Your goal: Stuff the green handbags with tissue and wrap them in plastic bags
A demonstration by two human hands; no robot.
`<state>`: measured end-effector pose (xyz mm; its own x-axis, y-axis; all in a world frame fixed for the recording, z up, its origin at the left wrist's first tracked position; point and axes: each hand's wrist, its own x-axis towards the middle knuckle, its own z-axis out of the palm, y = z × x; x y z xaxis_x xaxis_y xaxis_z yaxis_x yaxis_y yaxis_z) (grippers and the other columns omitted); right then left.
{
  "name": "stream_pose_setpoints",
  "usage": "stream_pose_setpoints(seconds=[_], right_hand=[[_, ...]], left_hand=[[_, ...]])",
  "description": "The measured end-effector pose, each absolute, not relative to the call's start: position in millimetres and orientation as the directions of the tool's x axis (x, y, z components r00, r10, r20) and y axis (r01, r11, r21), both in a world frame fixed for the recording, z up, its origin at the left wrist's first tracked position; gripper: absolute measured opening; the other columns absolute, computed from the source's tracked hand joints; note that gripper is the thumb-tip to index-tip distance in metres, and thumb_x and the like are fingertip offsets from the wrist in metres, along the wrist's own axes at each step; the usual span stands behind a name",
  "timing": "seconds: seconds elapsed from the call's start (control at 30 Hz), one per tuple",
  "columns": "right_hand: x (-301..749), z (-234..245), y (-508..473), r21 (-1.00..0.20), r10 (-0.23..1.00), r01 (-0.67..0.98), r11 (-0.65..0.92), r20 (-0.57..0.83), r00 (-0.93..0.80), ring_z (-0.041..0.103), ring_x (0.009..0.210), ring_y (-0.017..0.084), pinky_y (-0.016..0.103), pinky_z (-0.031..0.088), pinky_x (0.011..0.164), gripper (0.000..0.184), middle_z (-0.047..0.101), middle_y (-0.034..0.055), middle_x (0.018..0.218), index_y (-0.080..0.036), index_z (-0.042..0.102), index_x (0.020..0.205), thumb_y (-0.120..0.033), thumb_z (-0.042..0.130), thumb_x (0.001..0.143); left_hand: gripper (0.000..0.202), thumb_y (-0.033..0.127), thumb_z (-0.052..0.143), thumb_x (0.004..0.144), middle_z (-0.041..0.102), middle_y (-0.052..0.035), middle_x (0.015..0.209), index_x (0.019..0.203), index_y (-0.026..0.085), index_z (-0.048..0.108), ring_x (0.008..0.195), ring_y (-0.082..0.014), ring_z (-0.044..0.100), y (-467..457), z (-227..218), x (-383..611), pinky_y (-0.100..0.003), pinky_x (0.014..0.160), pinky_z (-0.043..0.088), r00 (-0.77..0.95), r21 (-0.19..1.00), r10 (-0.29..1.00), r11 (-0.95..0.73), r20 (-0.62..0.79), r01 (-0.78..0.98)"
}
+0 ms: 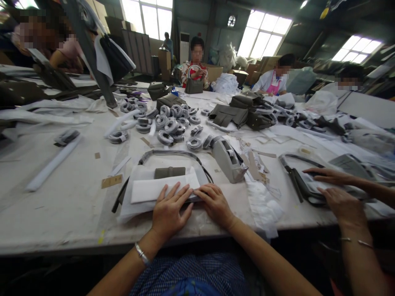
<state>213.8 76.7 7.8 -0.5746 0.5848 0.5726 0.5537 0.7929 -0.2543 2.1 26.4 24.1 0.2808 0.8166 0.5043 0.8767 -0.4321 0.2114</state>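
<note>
A dark olive handbag lies flat in front of me, its wrapped handle arched away from me. White wrapping sheet spreads around it, and a folded strip of white padding lies across its top. My left hand rests on the padding with its fingers spread and thumb apart. Beside it, my right hand has its fingers bent together over the bag's near right edge; its thumb is hidden. The fingertips of both hands nearly meet.
A grey tape dispenser stands right of the bag. Several wrapped strap coils are heaped beyond it. A cardboard tag and a white roll lie left. A co-worker's hands work on another bag at right.
</note>
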Motion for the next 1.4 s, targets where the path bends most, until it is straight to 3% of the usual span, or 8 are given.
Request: stream_pose_setpoints(seconds=[0.23, 0.37, 0.67, 0.87, 1.0, 1.23, 1.4], right_hand=[[222.7, 8.3, 69.7, -0.261, 0.572, 0.528, 0.808, 0.561, -0.599, 0.052, 0.127, 0.023, 0.047, 0.04, 0.113, 0.047, 0.062, 0.0076, 0.131, -0.028, 0.049, 0.143, -0.015, 0.048, 0.097], [253.2, 6.3, 50.0, -0.191, 0.542, 0.531, 0.826, 0.529, -0.653, 0.045, 0.136, 0.025, 0.05, 0.036, 0.116, 0.048, 0.056, 0.0089, 0.141, -0.026, 0.049, 0.142, -0.022, 0.057, 0.095], [260.0, 7.5, 47.1, -0.07, 0.429, 0.435, 0.898, 0.369, -0.825, 0.056, 0.125, 0.021, 0.038, 0.051, 0.102, 0.035, 0.065, 0.0099, 0.131, -0.017, 0.057, 0.133, -0.018, 0.051, 0.099], [238.6, 4.4, 59.3, 0.003, 0.32, 0.371, 0.929, 0.501, -0.804, 0.068, 0.103, 0.019, 0.033, 0.058, 0.089, 0.024, 0.074, 0.0071, 0.112, -0.018, 0.066, 0.118, -0.017, 0.052, 0.099], [229.3, 0.7, 53.9, -0.056, 0.323, 0.366, 0.929, 0.604, -0.729, 0.072, 0.093, 0.018, 0.031, 0.059, 0.087, 0.019, 0.077, 0.0057, 0.101, -0.017, 0.069, 0.106, -0.013, 0.053, 0.097], [226.0, 4.1, 16.8, -0.221, 0.456, 0.416, 0.882, 0.617, -0.641, 0.073, 0.093, 0.018, 0.029, 0.06, 0.081, 0.021, 0.077, 0.0054, 0.098, -0.018, 0.068, 0.106, -0.014, 0.049, 0.098], [224.6, 13.2, -7.7, -0.247, 0.488, 0.442, 0.863, 0.639, -0.595, 0.074, 0.09, 0.018, 0.028, 0.06, 0.078, 0.024, 0.078, 0.0056, 0.095, -0.018, 0.068, 0.106, -0.011, 0.047, 0.097]], left_hand=[[0.038, 0.037, 0.054, 0.097, 0.063, -0.0012, 0.133, 0.133, 0.029, 0.058, 0.127, -0.0271, 0.056, 32.7, 11.6, 5.6, -0.053, 0.113, 0.031, 0.258, 0.142, 0.785, -0.399, 0.563, 0.906], [0.04, 0.036, 0.055, 0.096, 0.062, -0.0014, 0.135, 0.136, 0.03, 0.055, 0.129, -0.0267, 0.054, 32.3, 9.7, 3.8, -0.052, 0.114, 0.03, 0.269, 0.136, 0.79, -0.402, 0.551, 0.905], [0.042, 0.036, 0.057, 0.095, 0.061, -0.001, 0.136, 0.137, 0.03, 0.054, 0.13, -0.0269, 0.053, 31.9, 8.1, 4.3, -0.052, 0.116, 0.027, 0.264, 0.149, 0.785, -0.41, 0.56, 0.9], [0.044, 0.036, 0.058, 0.094, 0.061, 0.0, 0.135, 0.138, 0.031, 0.053, 0.13, -0.026, 0.054, 31.6, 8.3, 4.1, -0.051, 0.116, 0.027, 0.262, 0.153, 0.782, -0.412, 0.565, 0.898], [0.042, 0.035, 0.058, 0.095, 0.061, -0.0003, 0.135, 0.137, 0.031, 0.054, 0.129, -0.0264, 0.054, 32.0, 8.9, 4.2, -0.051, 0.116, 0.028, 0.263, 0.148, 0.776, -0.413, 0.573, 0.899], [0.041, 0.031, 0.056, 0.096, 0.061, 0.0002, 0.135, 0.137, 0.031, 0.054, 0.129, -0.0261, 0.055, 32.8, 5.9, 5.9, -0.051, 0.115, 0.029, 0.246, 0.146, 0.77, -0.4, 0.589, 0.905], [0.041, 0.029, 0.055, 0.097, 0.062, 0.0013, 0.134, 0.137, 0.032, 0.054, 0.129, -0.0256, 0.054, 32.4, 5.2, 7.2, -0.051, 0.115, 0.03, 0.255, 0.141, 0.764, -0.41, 0.593, 0.901]])
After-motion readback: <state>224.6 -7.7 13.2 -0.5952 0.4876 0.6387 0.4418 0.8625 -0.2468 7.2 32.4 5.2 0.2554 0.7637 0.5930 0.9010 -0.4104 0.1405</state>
